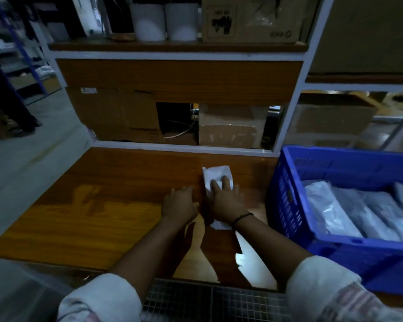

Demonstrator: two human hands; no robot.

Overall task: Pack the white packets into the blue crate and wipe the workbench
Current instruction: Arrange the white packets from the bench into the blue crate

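Glossy brown wooden worktop (pixel 102 217) carries a crumpled white wiping cloth (pixel 215 174) near its middle, pinned under the right hand (pixel 228 201) — grip spread flat, clamping nothing. The cloth looks light, soft and apt to bunch, so press it from on top. The left hand (pixel 179 203) lies flat just beside, its grip likewise spread. Open room runs left — the blue plastic crate (pixel 286 205) of white plastic packets (pixel 349 212) walls the right.
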